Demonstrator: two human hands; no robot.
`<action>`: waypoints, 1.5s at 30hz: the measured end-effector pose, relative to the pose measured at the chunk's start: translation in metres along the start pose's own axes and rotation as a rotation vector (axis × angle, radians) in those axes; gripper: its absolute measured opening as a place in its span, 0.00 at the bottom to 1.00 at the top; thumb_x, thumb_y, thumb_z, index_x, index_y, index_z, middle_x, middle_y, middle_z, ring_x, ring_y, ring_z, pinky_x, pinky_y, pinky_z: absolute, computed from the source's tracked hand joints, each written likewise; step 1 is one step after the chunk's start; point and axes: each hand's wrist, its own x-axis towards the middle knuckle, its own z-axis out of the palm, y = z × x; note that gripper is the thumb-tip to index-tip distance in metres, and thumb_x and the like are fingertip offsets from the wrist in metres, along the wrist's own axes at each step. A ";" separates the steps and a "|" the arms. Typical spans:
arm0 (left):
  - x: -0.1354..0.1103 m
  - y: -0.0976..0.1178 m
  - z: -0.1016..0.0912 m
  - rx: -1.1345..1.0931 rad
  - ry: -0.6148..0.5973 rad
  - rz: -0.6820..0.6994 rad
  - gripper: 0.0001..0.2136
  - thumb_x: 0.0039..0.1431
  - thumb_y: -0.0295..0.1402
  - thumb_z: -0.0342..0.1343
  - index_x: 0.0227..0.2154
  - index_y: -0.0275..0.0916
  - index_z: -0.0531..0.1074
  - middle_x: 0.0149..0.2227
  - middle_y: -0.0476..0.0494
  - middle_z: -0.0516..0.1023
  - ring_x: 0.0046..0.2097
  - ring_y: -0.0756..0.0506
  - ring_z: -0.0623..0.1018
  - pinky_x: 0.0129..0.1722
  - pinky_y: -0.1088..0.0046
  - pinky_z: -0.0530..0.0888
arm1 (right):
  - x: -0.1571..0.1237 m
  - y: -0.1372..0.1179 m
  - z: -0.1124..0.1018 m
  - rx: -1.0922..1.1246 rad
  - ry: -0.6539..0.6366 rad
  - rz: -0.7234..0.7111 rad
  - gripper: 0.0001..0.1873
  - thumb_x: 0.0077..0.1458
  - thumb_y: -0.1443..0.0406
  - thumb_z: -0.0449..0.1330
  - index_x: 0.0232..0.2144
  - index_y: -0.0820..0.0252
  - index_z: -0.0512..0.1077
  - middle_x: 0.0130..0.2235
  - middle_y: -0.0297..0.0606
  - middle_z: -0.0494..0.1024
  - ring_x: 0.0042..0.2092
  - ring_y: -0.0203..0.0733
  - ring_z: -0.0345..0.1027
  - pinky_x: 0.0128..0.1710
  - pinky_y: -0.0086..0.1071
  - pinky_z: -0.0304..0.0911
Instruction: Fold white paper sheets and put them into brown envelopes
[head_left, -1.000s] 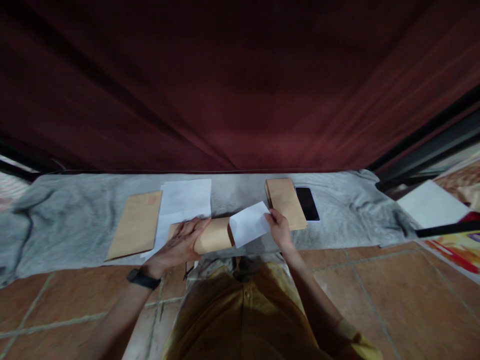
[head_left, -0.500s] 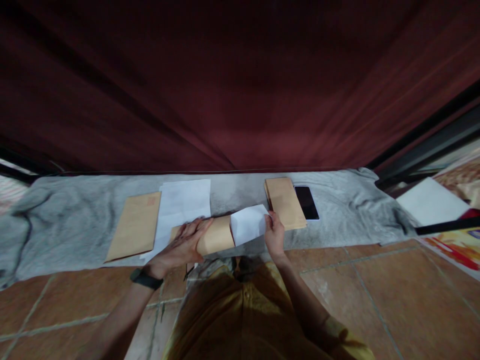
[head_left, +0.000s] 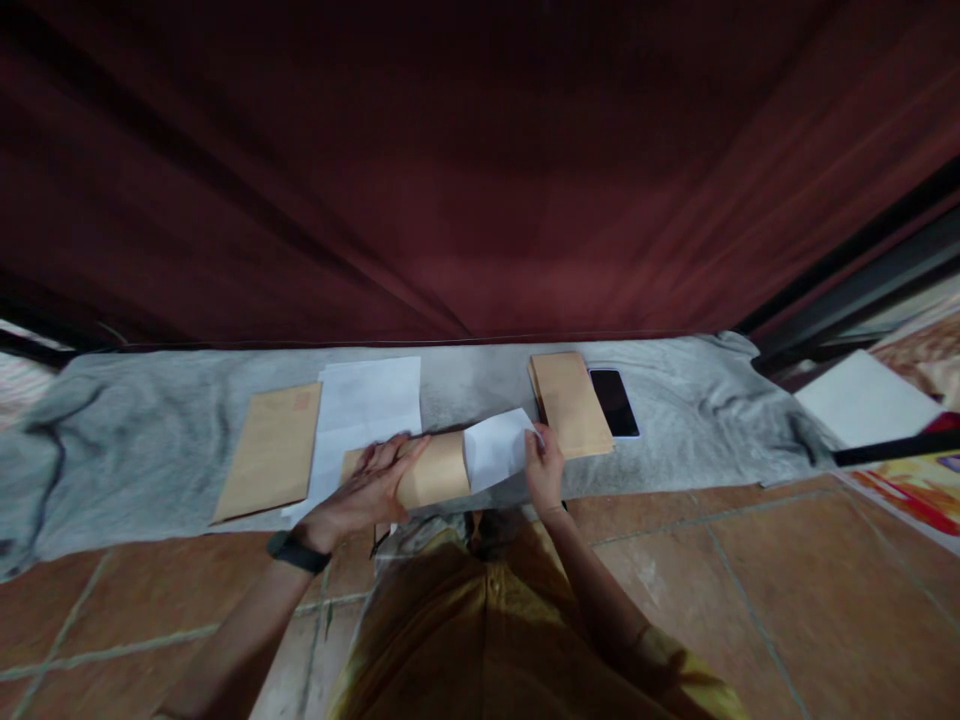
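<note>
My left hand, with a dark band at the wrist, is closed over the left part of a brown paper envelope. The envelope's open end faces right and bulges slightly. A folded sheet of white paper sticks out of that end, its left part hidden inside. My right hand pinches the paper's right end between thumb and fingers. Just beyond that hand lies a stack of brown envelopes. Left of my left hand are a single brown envelope and white sheets, partly covered by the hand.
A dark-screened phone rests beside the envelope stack. Everything lies on a narrow ledge covered with grey cloth. Behind it hangs a dark red curtain. Brown floor tiles run along the near side. A white flat object lies at far right.
My right hand has shifted slightly left with the paper, and a little less of the sheet shows outside the envelope. My left hand keeps its hold, moving barely to the right.
</note>
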 end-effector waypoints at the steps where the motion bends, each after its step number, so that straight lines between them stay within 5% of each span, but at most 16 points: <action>1: 0.000 0.000 0.001 0.006 -0.002 0.001 0.54 0.42 0.27 0.65 0.72 0.46 0.44 0.70 0.34 0.56 0.71 0.33 0.55 0.69 0.51 0.55 | 0.002 0.000 -0.003 0.075 -0.070 0.053 0.17 0.59 0.52 0.57 0.43 0.58 0.72 0.38 0.39 0.80 0.40 0.43 0.73 0.42 0.35 0.69; 5: -0.002 0.000 0.002 0.014 -0.003 0.002 0.54 0.42 0.27 0.64 0.72 0.46 0.44 0.71 0.33 0.55 0.72 0.32 0.55 0.69 0.48 0.54 | 0.007 0.003 -0.024 0.364 -0.424 0.346 0.24 0.44 0.55 0.71 0.43 0.58 0.74 0.38 0.37 0.82 0.37 0.43 0.75 0.35 0.34 0.72; 8: -0.002 0.002 0.000 0.009 -0.019 0.026 0.54 0.41 0.26 0.64 0.72 0.48 0.44 0.70 0.34 0.56 0.72 0.32 0.56 0.69 0.48 0.54 | 0.008 0.009 -0.038 0.396 -0.563 0.497 0.28 0.37 0.57 0.75 0.42 0.58 0.76 0.38 0.37 0.83 0.35 0.44 0.77 0.27 0.32 0.73; 16: 0.002 -0.003 0.005 0.013 -0.038 0.015 0.53 0.42 0.26 0.64 0.71 0.48 0.44 0.71 0.33 0.55 0.72 0.33 0.54 0.69 0.47 0.52 | 0.002 0.015 -0.028 0.373 -0.292 0.429 0.23 0.35 0.53 0.73 0.32 0.57 0.74 0.31 0.34 0.80 0.32 0.41 0.73 0.30 0.35 0.75; 22: 0.001 -0.008 0.012 0.026 -0.013 0.034 0.53 0.44 0.30 0.65 0.72 0.47 0.43 0.71 0.31 0.53 0.73 0.33 0.52 0.69 0.48 0.53 | -0.010 0.021 -0.017 0.330 -0.176 0.363 0.22 0.39 0.50 0.70 0.34 0.55 0.72 0.33 0.35 0.79 0.34 0.43 0.73 0.31 0.37 0.76; 33: 0.003 0.000 0.009 0.189 0.195 0.051 0.53 0.47 0.36 0.67 0.72 0.46 0.41 0.69 0.31 0.56 0.71 0.29 0.54 0.69 0.44 0.51 | -0.031 0.007 -0.016 0.118 -0.256 0.219 0.19 0.58 0.47 0.57 0.41 0.53 0.70 0.32 0.35 0.76 0.33 0.42 0.70 0.27 0.31 0.71; 37: 0.004 0.004 0.008 0.229 0.269 0.042 0.53 0.48 0.36 0.67 0.72 0.43 0.41 0.69 0.28 0.55 0.72 0.28 0.52 0.69 0.43 0.49 | -0.025 -0.006 -0.021 0.004 -0.145 0.124 0.19 0.61 0.47 0.53 0.35 0.54 0.71 0.29 0.32 0.72 0.31 0.40 0.67 0.28 0.30 0.65; 45: 0.010 0.011 0.013 0.247 0.283 0.084 0.52 0.48 0.34 0.66 0.72 0.41 0.42 0.70 0.27 0.54 0.72 0.27 0.52 0.69 0.42 0.50 | -0.034 -0.022 0.003 -0.173 -0.281 -0.013 0.15 0.62 0.57 0.57 0.26 0.54 0.77 0.25 0.32 0.73 0.28 0.39 0.66 0.29 0.31 0.58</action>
